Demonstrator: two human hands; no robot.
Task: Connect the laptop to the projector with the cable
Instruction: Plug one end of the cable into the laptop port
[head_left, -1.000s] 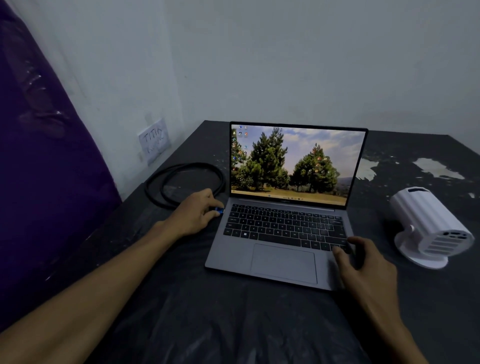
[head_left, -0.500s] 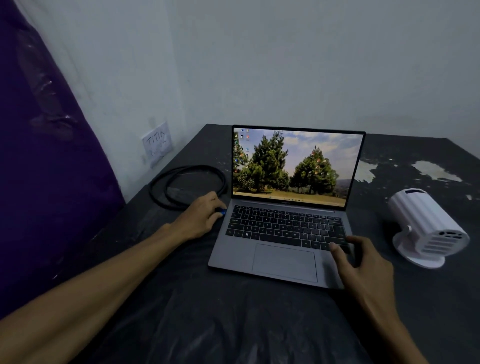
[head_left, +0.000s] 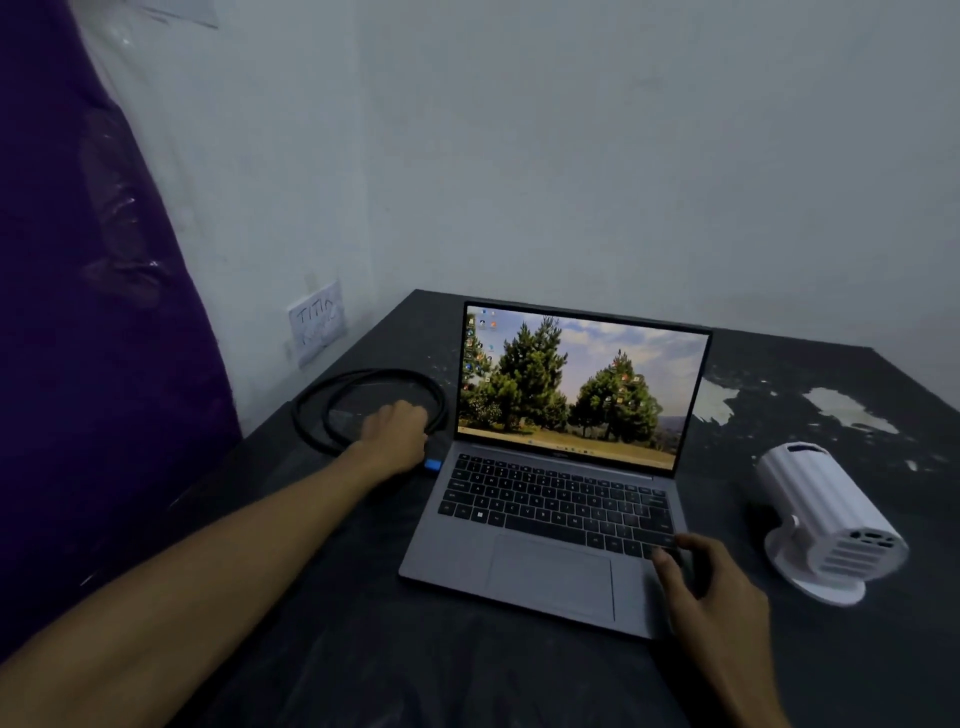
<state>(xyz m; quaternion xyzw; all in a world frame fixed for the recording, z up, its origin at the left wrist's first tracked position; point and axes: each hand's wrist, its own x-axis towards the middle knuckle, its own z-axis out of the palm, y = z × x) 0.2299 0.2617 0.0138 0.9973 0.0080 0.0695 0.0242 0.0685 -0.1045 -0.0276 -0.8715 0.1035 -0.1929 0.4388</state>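
An open grey laptop (head_left: 550, 577) stands in the middle of the dark table (head_left: 467, 680), its screen showing trees. A blue cable plug (head_left: 432, 464) sits against the laptop's left edge. The black cable (head_left: 311, 415) lies coiled behind it, to the left of the screen. My left hand (head_left: 397, 434) is over the coil beside the plug, fingers curled down on the cable. My right hand (head_left: 711, 587) rests with fingers spread on the laptop's front right corner. A white cylindrical projector (head_left: 831, 519) on a round foot stands to the right of the laptop, with no cable on its visible sides.
A purple plastic-wrapped sheet (head_left: 93, 364) leans along the left wall. A wall socket plate with handwriting (head_left: 317, 322) is above the coil. White worn patches (head_left: 852, 410) mark the table's far right. Pale walls close the back and the left.
My left hand has slid back from the laptop's side toward the coil, uncovering the blue plug. My right hand stays on the laptop's corner. The camera has tilted up a little.
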